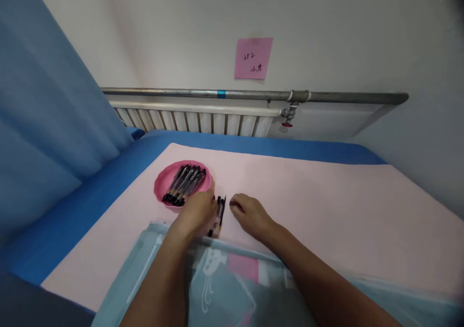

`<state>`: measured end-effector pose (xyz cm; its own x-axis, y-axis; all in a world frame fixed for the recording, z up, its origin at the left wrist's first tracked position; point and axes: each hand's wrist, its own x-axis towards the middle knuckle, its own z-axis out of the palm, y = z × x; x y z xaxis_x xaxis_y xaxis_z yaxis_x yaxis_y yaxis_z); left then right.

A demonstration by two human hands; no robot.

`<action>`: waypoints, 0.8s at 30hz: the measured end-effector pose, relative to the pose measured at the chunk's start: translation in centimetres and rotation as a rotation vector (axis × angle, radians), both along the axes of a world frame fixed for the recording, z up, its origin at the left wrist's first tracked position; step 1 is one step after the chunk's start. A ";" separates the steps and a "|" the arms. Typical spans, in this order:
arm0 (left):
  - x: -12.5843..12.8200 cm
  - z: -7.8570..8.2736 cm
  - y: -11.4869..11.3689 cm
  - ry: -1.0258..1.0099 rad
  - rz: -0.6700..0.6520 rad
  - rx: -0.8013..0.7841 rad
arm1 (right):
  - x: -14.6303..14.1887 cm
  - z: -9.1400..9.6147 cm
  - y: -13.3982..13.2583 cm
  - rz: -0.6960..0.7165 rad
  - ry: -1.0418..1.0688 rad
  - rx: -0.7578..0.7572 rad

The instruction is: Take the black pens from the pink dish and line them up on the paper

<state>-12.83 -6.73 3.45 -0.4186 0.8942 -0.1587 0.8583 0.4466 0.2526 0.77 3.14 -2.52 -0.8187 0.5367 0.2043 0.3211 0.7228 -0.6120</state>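
Several pens [219,214] sit bunched in the left hand [197,213] — fingers curled round them, just beside the plate [161,186]; right hand [250,215] half-curled, empty, near; a firm, even grip would likely keep them aligned — tips together.

Hands two: left hand [197,213], right hand [250,215]. Plate [163,179] one. Plate pens [184,184] about six. Loose pens [219,215] two or three, unclear. Pouch [152,264] one. Sticky note [253,58] one.
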 end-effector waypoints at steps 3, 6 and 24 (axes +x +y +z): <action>-1.0 0.5 -0.4 0.019 0.076 0.081 | 0.0 -0.2 0.3 -0.024 0.040 -0.037; -1.9 0.5 -0.6 0.022 0.134 0.129 | 0.1 -0.1 0.2 -0.004 0.057 -0.024; -1.0 0.0 0.0 -0.029 0.080 0.087 | -1.3 0.4 -1.8 0.121 -0.105 0.173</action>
